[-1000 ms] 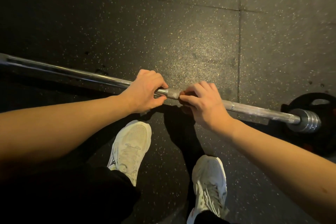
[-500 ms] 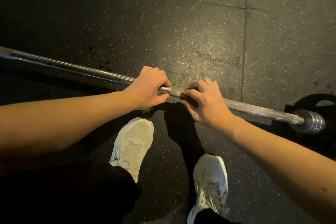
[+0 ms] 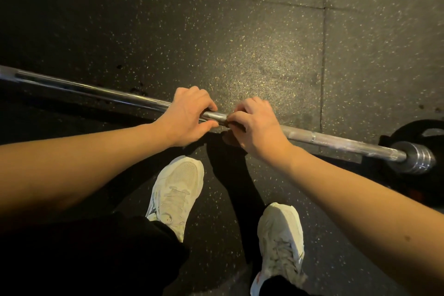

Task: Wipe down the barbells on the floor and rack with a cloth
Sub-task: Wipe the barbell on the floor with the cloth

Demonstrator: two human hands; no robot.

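Left hand point(image 3: 187, 115) grips a barbell point(image 3: 336, 140) lying on the floor point(image 3: 240, 55), running far-left to near-right; right hand point(image 3: 258, 126) clamps a dark cloth point(image 3: 226, 123) around it.

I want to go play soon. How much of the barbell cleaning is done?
Nothing looks finished for sure. In hand: the left hand grips the middle of the barbell, and the right hand curls round it beside, a dark scrap, maybe the cloth, under it. To do: the stretch toward the plate looks dull and smeary, so likely unwiped. No rack shows here.
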